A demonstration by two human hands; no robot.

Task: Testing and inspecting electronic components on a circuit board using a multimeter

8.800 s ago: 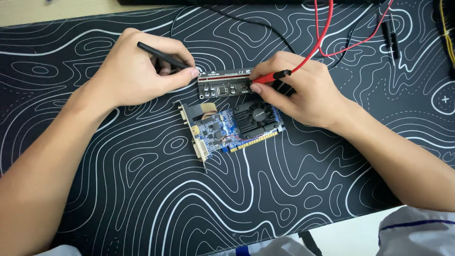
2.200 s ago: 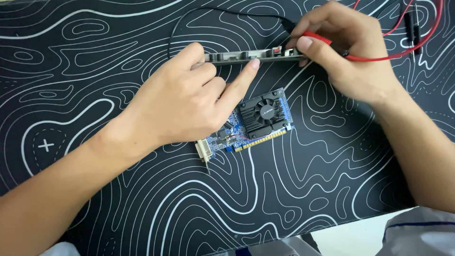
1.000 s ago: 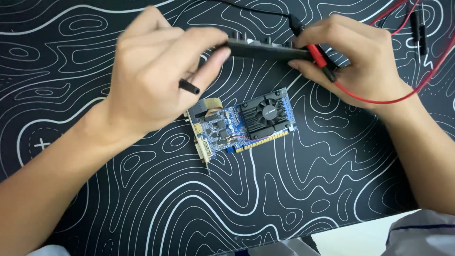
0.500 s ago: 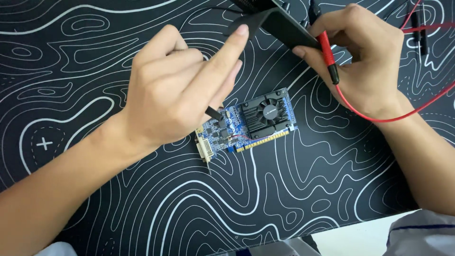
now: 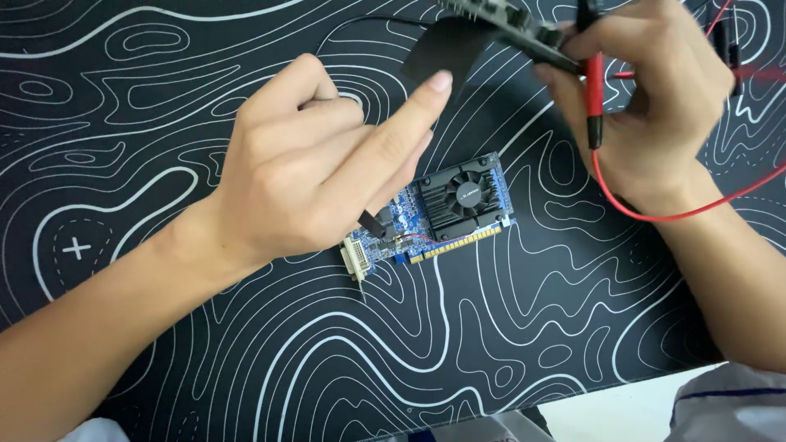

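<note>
A small blue graphics card (image 5: 446,209) with a black fan lies flat on the black mat. My left hand (image 5: 319,172) hovers over its left end. This hand is curled around a black probe (image 5: 370,223) whose end pokes out under the palm, and its index finger reaches up to the edge of a dark circuit board (image 5: 491,23). My right hand (image 5: 655,98) holds that board tilted above the mat at the top of the view. A red probe (image 5: 594,94) is pinched in the same hand.
A black desk mat (image 5: 246,344) with white contour lines covers the work area. A red lead (image 5: 679,214) loops past my right wrist and a black lead (image 5: 360,20) runs along the top. White table edge (image 5: 606,409) shows at the lower right.
The dark board has come up off the mat and been tilted toward the top edge by my right hand. My left hand has shifted down over the blue card.
</note>
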